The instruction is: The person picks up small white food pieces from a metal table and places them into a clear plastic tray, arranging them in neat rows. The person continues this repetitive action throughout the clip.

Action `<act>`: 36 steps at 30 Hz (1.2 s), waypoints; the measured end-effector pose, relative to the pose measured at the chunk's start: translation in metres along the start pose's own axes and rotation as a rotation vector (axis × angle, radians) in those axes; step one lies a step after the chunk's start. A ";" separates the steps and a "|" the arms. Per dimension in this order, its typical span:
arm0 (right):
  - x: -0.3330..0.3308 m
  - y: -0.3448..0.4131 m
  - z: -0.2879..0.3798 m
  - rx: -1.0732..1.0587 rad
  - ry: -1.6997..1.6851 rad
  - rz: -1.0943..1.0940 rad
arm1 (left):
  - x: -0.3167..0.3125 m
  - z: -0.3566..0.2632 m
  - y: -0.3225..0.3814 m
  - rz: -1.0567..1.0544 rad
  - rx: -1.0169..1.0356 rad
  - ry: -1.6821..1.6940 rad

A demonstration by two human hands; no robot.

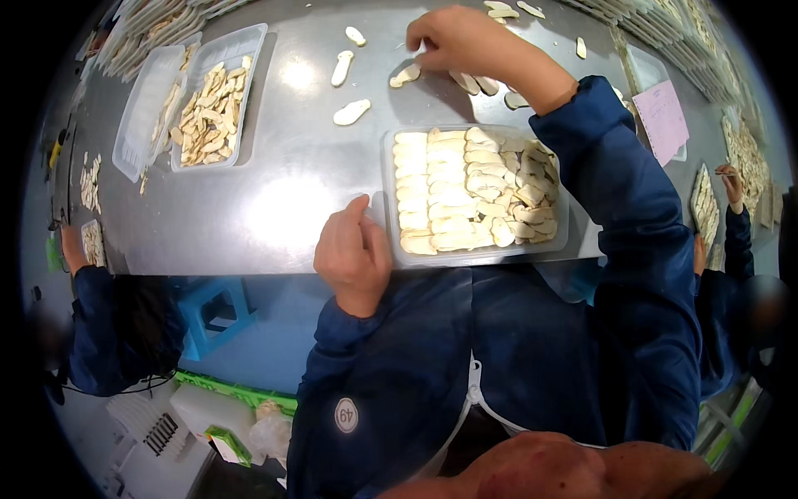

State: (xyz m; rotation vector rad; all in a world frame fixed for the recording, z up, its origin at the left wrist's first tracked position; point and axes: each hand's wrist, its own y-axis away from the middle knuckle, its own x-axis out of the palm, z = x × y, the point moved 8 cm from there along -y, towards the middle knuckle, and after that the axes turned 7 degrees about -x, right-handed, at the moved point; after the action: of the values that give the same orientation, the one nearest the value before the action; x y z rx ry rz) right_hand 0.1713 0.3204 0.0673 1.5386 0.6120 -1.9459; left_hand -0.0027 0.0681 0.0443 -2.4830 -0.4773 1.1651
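Observation:
Before me on the steel table lies a clear plastic tray (477, 257) covered with pale dried mushroom slices, in neat rows at its left and more loosely at its right. My left hand (354, 252) rests at the tray's left edge, fingers curled; whether it holds anything is hidden. Beyond the tray, my right hand (446, 43) reaches down over the table, fingers bent, beside a mushroom slice (406, 75); its fingertips are partly hidden. More slices (464, 82) lie under that forearm. To the left, single slices (351, 112) are spread on the metal.
A plastic tray (265, 37) of loose slices and another clear tray (128, 131) stand left. Stacked trays (670, 37) line the far side. A pink paper (662, 118) with writing lies right. Co-workers sit at both sides. A blue stool (215, 312) is below the table.

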 end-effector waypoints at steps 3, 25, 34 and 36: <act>0.011 0.002 0.021 -0.241 0.032 -0.077 | -0.001 -0.001 0.000 -0.011 -0.007 -0.004; -0.036 0.168 0.090 -0.130 0.050 -0.089 | 0.004 0.001 0.006 -0.007 -0.022 -0.002; -0.031 0.181 0.105 -0.166 0.047 -0.236 | 0.005 0.001 0.004 -0.018 -0.031 -0.008; -0.026 0.179 0.105 -0.139 0.048 -0.157 | 0.003 -0.003 0.002 -0.034 -0.034 -0.012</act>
State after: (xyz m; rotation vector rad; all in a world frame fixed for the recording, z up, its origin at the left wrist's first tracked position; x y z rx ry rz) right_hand 0.2245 0.1239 0.1164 1.4938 0.8930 -1.9394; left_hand 0.0022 0.0672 0.0431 -2.4885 -0.5447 1.1689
